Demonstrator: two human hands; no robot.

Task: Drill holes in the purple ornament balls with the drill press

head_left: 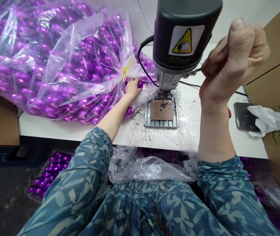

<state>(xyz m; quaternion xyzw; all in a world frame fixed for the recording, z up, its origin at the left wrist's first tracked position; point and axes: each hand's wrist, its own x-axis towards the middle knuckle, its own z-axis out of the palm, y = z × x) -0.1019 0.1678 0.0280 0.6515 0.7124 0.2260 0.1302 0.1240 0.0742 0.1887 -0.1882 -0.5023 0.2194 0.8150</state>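
The left hand (pixel 132 89) lay by the tied neck of a big clear plastic bag (pixel 56 65) packed with shiny purple baubles, its fingers curled over one purple bauble (pixel 140 84) at the edge of the bag (whether they truly gripped it or only rested there, I could not tell). That bauble sat just left of a benchtop drill press (pixel 181 36), which carried a yellow warning label on its dark housing. The right hand (pixel 230 62) was raised beside the machine, closed almost to a fist, with its fingers pinched around a thin metal lever (pixel 197 69) running out from the head. Under the spindle stood a slotted metal jig (pixel 161 123) holding a brown pad (pixel 161 109), with dark shavings (pixel 140 123) scattered over the plastic sheet (pixel 130 134) around it. A yellow tie (pixel 124 74) bound the bag. Further right on the white table (pixel 240 141) lay a phone (pixel 243 116), partly covered by a crumpled tissue (pixel 267 119). A tray of purple baubles (pixel 51 170) sat low on the left.
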